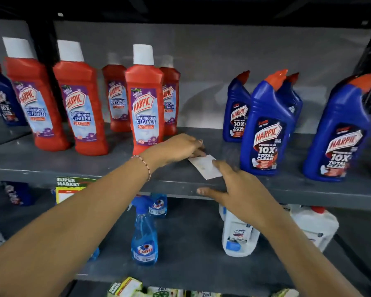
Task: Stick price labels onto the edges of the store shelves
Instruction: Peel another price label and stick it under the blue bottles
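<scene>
At the far left of the grey shelf a dark blue bottle stands behind a row of red bottles with white caps, all upright; the red one nearest the shelf's middle stands just left of the white label. On the shelf's front edge, well left of the label, a green and yellow "SUPER MARKET" tag hangs, partly hidden by the left forearm. A bracelet circles that wrist. The left hand reaches across the shelf top, palm down, its fingertips loosely curled and touching the label's left end, pinning it rather than gripping; whether any finger is under the paper cannot be told. The label lies flat on the shelf top near the front edge, slightly skewed, its printing too blurred to read. The right hand comes in from the label's right, fingers spread and uncurled: one fingertip presses the label's right part while the thumb rests against the shelf's front edge below it. Right of the label stand blue bottles with red-orange caps, upright. On the lower shelf, below the label, are a spray bottle of blue liquid and white jugs.
</scene>
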Demonstrator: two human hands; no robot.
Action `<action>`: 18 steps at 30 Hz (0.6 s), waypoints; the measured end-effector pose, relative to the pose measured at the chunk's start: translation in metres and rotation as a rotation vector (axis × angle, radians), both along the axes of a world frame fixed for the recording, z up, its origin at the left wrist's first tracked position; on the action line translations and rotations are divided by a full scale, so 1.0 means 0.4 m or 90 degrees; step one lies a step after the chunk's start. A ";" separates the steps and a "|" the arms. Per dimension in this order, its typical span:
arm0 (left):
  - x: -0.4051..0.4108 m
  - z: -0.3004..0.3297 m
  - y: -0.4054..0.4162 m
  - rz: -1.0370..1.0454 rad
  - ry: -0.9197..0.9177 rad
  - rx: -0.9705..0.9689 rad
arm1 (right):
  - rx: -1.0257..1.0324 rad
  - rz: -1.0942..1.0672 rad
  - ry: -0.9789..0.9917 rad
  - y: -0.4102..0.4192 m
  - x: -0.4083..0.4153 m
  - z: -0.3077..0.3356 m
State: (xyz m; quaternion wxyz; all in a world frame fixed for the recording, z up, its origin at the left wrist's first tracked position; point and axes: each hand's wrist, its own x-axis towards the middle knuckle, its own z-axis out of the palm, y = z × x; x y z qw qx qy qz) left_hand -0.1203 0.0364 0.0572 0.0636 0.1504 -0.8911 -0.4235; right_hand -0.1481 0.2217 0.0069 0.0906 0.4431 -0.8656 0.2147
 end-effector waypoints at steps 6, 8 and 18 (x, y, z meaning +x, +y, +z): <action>0.119 -0.021 -0.009 -0.078 0.013 -0.100 | -0.140 0.045 0.041 0.055 -0.017 -0.041; 0.179 -0.038 0.009 -0.095 0.025 -0.127 | -0.214 0.075 0.033 0.073 -0.016 -0.054; 0.263 -0.157 0.107 0.023 0.314 0.138 | -0.374 0.086 -0.227 0.157 0.031 -0.054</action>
